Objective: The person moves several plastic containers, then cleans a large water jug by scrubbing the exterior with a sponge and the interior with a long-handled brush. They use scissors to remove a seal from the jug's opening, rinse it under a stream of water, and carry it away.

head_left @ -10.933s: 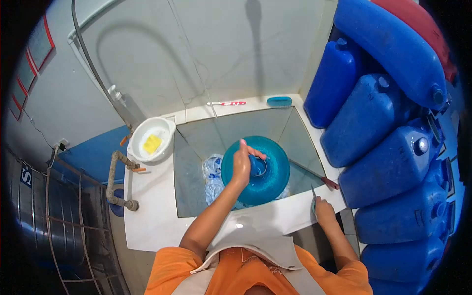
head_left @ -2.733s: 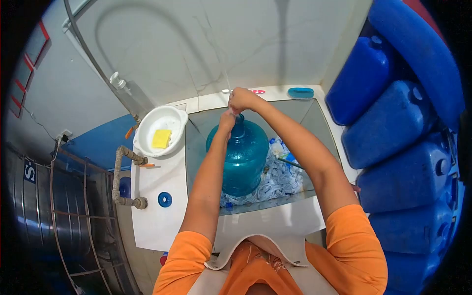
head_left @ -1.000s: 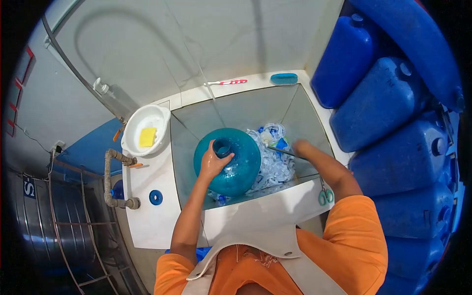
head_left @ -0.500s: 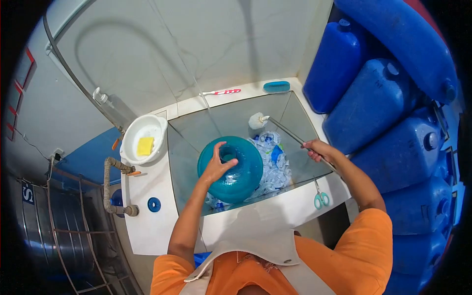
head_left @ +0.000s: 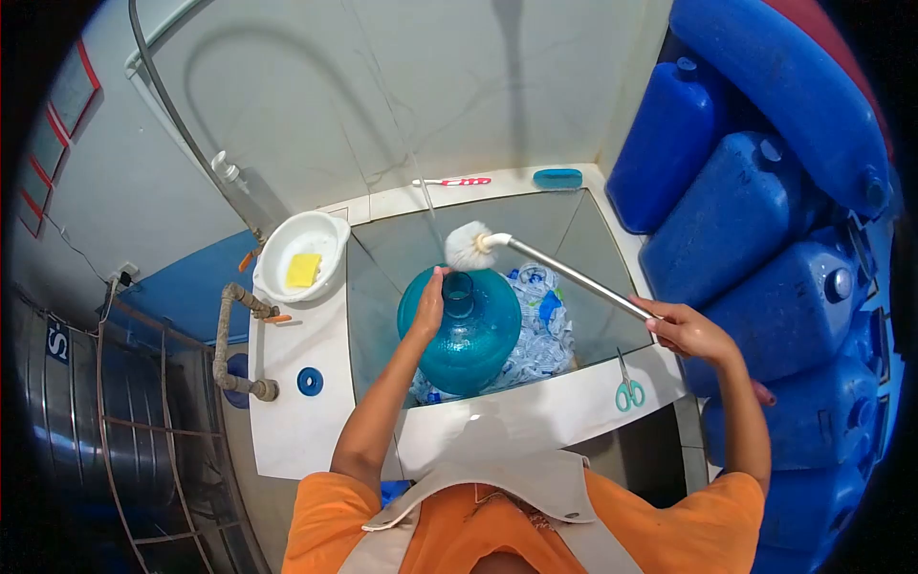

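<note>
Pale wall point(head_left: 574, 77) backs a basin point(head_left: 550, 215) at centre frame, where an open left hand point(head_left: 430, 308) touches a teal jug point(head_left: 469, 346); the right hand point(head_left: 696, 332) clamps a brush point(head_left: 469, 247). Loosely steadied, the jug could tip if knocked.

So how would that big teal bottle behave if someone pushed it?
The teal bottle would probably feel stiff, as its rounded shoulder holds its shape. Its glossy surface may be slippery. Standing upright beside loose, crumpled plastic, it might wobble.
</note>
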A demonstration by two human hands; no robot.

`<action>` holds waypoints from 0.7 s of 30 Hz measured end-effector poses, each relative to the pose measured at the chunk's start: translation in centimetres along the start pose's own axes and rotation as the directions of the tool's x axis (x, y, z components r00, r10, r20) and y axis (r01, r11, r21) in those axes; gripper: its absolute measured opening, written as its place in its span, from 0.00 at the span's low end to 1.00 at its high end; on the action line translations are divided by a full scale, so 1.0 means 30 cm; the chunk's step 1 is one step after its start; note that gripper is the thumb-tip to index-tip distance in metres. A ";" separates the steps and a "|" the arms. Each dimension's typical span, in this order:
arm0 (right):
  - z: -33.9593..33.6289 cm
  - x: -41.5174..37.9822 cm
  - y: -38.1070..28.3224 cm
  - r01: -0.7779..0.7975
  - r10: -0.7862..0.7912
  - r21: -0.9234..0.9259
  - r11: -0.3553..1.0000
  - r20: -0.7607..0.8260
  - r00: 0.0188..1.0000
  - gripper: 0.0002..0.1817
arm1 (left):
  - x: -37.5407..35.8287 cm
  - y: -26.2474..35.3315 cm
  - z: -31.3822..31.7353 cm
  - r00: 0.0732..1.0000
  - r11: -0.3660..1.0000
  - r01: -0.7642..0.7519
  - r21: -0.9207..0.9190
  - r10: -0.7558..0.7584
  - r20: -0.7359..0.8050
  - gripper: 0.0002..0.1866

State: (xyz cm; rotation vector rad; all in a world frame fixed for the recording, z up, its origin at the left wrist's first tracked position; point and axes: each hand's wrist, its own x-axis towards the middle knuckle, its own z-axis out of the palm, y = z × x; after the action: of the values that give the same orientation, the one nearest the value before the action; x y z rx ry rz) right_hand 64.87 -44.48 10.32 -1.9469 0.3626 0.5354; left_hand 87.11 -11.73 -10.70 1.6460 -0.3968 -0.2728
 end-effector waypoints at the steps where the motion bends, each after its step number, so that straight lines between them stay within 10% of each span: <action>1: 0.000 -0.028 -0.043 0.070 -0.066 -0.094 0.993 0.046 0.997 0.23 | 0.010 -0.013 0.011 0.997 0.996 0.012 -0.092 -0.019 -0.071 0.31; 6: 0.042 -0.144 -0.287 0.121 -0.116 -0.635 0.763 0.050 0.992 0.24 | 0.005 0.127 0.000 0.981 0.928 0.098 -0.360 -0.150 -0.119 0.35; 9: 0.026 -0.172 -0.389 0.120 -0.056 -0.707 0.697 0.113 0.992 0.23 | 0.044 0.209 -0.028 0.929 0.928 -0.317 0.198 0.346 -0.134 0.29; 13: -0.056 -0.071 -0.466 0.373 -0.193 -0.808 0.455 0.320 0.928 0.24 | 0.053 0.416 0.070 0.737 0.698 -0.667 0.262 0.565 0.372 0.27; 15: -0.012 -0.077 -0.689 -0.055 0.283 -0.821 0.568 0.132 0.950 0.24 | 0.049 0.465 0.099 0.806 0.812 -0.536 0.231 0.411 0.426 0.29; 21: -0.033 0.141 -0.925 -0.179 0.506 -0.806 0.564 0.167 0.846 0.26 | 0.106 0.374 0.075 0.920 0.967 -0.235 0.096 0.190 0.342 0.38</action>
State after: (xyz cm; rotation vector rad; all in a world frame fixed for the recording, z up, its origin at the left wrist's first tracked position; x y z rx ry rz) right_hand 81.90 -33.87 29.97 -2.5166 0.2875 1.5367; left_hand 88.01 -16.01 0.33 1.6740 -0.8610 -0.3661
